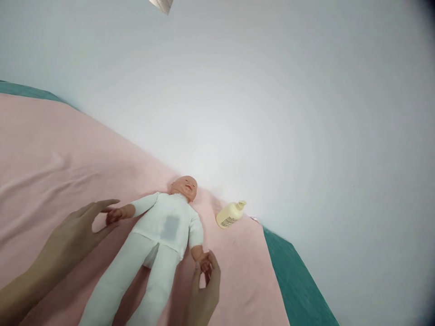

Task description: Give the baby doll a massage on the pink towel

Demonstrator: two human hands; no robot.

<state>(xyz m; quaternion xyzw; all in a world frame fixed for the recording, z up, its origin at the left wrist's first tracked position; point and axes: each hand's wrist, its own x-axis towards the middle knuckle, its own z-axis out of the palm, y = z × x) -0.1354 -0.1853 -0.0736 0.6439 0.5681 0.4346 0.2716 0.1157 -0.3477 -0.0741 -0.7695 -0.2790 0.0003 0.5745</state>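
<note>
A baby doll (149,235) in white long-sleeved top and trousers lies on its back on the pink cloth (244,262), its bald head toward the wall. A grey patch marks the front of its top. My left hand (73,235) has thumb and fingers apart around the doll's hand at the left, not closed on it. At the doll's other hand, my right hand (205,290) has its thumb and fingers curled round the small fingers. The doll's feet lie beyond the bottom edge.
A pale yellow pump bottle (230,215) with dark print stands right of the doll's head, near the white wall (272,113). Green surface (299,276) shows beyond the cloth's right edge. A small whitish object (163,4) is cut off at the top.
</note>
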